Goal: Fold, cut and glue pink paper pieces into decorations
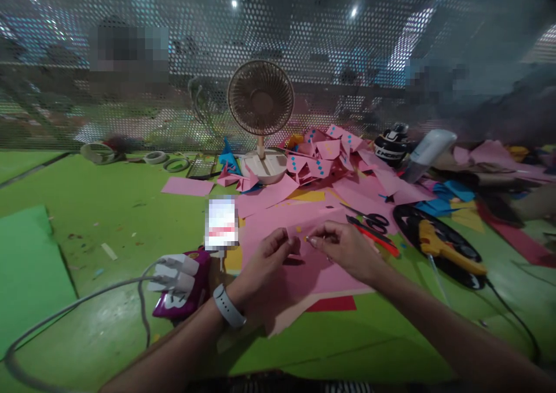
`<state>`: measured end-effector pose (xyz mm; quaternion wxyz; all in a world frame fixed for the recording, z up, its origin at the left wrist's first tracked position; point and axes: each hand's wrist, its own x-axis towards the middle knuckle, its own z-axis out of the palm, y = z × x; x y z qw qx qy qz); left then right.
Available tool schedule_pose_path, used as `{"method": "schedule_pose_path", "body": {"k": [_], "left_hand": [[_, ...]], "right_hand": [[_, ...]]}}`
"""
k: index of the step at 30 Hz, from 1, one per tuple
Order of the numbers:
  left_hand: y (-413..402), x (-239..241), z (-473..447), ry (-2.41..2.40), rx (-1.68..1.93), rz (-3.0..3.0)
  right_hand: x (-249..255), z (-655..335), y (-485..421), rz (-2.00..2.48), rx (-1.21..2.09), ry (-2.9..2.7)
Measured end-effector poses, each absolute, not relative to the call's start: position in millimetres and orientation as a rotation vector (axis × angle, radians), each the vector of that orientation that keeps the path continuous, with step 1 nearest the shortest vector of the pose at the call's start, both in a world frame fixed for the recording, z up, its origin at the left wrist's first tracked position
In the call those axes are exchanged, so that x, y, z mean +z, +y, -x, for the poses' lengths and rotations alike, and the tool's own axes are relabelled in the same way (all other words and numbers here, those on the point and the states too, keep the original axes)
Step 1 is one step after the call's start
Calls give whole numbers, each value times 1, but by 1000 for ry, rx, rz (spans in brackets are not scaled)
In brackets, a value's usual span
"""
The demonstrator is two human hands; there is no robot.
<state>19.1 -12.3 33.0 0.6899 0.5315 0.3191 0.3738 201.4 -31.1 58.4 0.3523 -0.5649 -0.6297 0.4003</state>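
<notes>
My left hand (274, 253), with a pale watch strap on its wrist, hovers over pink paper sheets (273, 222). Its thumb and fingers are pinched together, and whatever they hold is too small to make out. Facing it, my right hand (337, 247) also pinches thumb against forefinger, with a tiny pale bit at the tips that I cannot name. A gap separates the two hands. Small yellow scraps lie on the pink paper between them. Just right of my right hand are black scissors (374, 221) and a red-and-black cutter (382, 241).
A fan (260, 100) stands behind, beside folded pink paper pieces (324, 155). A yellow glue gun (447, 251) rests on a black tray at right. To the left are a lit phone (221, 224), a purple power block (185, 291) with cables, and green paper (30, 277).
</notes>
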Motion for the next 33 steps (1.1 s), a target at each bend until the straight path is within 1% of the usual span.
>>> {"method": "schedule_pose_path", "body": {"k": [13,25,33], "left_hand": [[-13,32,-20,695,859,-1226],[-12,26,-19,677,840,-1295],[-12,24,-17,704,837,-1395]], "right_hand": [[59,-194,-25,1447,1026,-1614],[69,-193,-25,1533,762,-1859],[72,-191,-28,1602,731,-1871]]}}
